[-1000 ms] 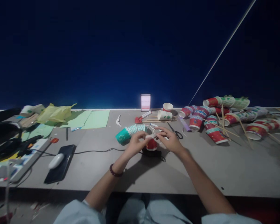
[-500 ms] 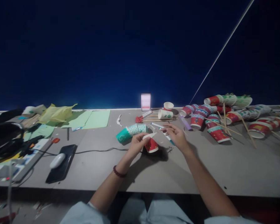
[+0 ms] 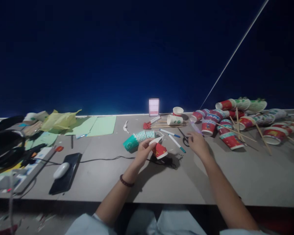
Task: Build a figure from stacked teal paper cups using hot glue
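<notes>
My left hand (image 3: 144,149) pinches a cut piece of red paper cup (image 3: 159,150) whose white inner side faces partly up. Just behind that hand, a teal and patterned stack of paper cups (image 3: 134,140) lies on its side. My right hand (image 3: 197,143) is at the dark scissors (image 3: 185,141), its bent fingers at the handle loops; the fingertips are partly hidden. Between the hands lie a blue-capped marker (image 3: 170,133) and a teal-capped marker (image 3: 177,143). A purple marker (image 3: 196,127) is behind my right hand.
Several joined paper cups (image 3: 212,122) with wooden sticks (image 3: 264,138) cover the right back. Two loose cups (image 3: 174,119) stand near the wall. At left are a phone (image 3: 66,173) with a white mouse-like object (image 3: 61,170), a power strip (image 3: 34,168) and green paper (image 3: 103,125). A black cable (image 3: 107,158) crosses the table.
My right hand has moved right, from over the markers to the scissors, uncovering both markers. My left hand still holds the red cup piece, now turned slightly.
</notes>
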A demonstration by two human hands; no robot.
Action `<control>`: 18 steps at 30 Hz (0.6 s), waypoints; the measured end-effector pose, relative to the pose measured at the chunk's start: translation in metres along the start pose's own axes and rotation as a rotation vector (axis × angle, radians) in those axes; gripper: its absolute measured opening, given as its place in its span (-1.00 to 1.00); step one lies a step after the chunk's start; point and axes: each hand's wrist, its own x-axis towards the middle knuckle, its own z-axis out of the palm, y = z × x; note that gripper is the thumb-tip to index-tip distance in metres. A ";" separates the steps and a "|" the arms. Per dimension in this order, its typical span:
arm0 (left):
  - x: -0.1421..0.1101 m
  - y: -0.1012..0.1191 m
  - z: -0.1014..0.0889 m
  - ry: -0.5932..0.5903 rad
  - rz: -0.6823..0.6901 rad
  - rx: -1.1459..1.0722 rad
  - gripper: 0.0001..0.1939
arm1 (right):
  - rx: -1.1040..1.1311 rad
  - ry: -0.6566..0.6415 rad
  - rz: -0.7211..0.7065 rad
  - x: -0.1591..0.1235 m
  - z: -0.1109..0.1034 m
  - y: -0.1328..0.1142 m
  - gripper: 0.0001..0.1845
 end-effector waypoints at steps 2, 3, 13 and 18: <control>0.000 0.001 0.000 0.008 0.010 -0.022 -0.71 | -0.032 0.003 0.081 0.002 -0.008 0.014 -0.65; 0.000 0.001 0.000 0.015 0.014 -0.039 -0.72 | -0.037 -0.007 0.114 0.002 -0.012 0.020 -0.65; 0.001 0.014 -0.005 0.070 -0.086 -0.599 -0.71 | 0.460 -0.257 -0.050 -0.007 0.002 -0.033 -0.70; 0.005 0.018 -0.012 0.145 -0.152 -0.722 -0.72 | 0.467 -0.417 -0.238 -0.022 0.004 -0.072 -0.76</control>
